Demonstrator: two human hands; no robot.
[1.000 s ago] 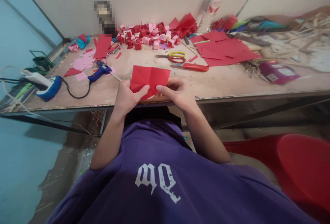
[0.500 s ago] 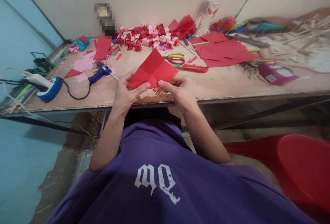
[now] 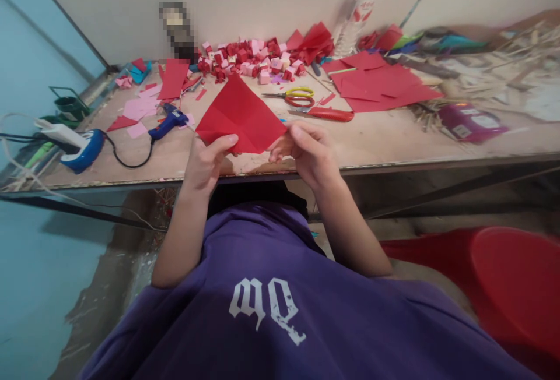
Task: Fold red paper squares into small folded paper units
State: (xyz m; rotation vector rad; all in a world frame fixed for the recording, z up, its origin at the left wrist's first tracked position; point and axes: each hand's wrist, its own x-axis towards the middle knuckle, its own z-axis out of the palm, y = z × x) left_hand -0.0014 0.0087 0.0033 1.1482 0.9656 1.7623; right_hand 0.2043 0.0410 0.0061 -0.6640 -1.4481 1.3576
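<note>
A creased square of red paper (image 3: 240,115) is held up above the near edge of the wooden table (image 3: 376,141), turned like a diamond. My left hand (image 3: 205,164) pinches its lower left edge, thumb on top. At its lower right corner my right hand (image 3: 306,150) grips it with curled fingers. Both hands hover just in front of my purple shirt.
On the table lie a blue glue gun (image 3: 168,123) with its cable, scissors (image 3: 295,96), a red-handled cutter (image 3: 328,113), loose red sheets (image 3: 380,83), pink scraps (image 3: 140,109) and a heap of small red and pink folded pieces (image 3: 249,62). A red plastic stool (image 3: 511,281) stands at the right.
The red paper has been rotated from lying square to standing on a corner, and it has moved up and slightly left. Both hands shifted their grip along its edges.
</note>
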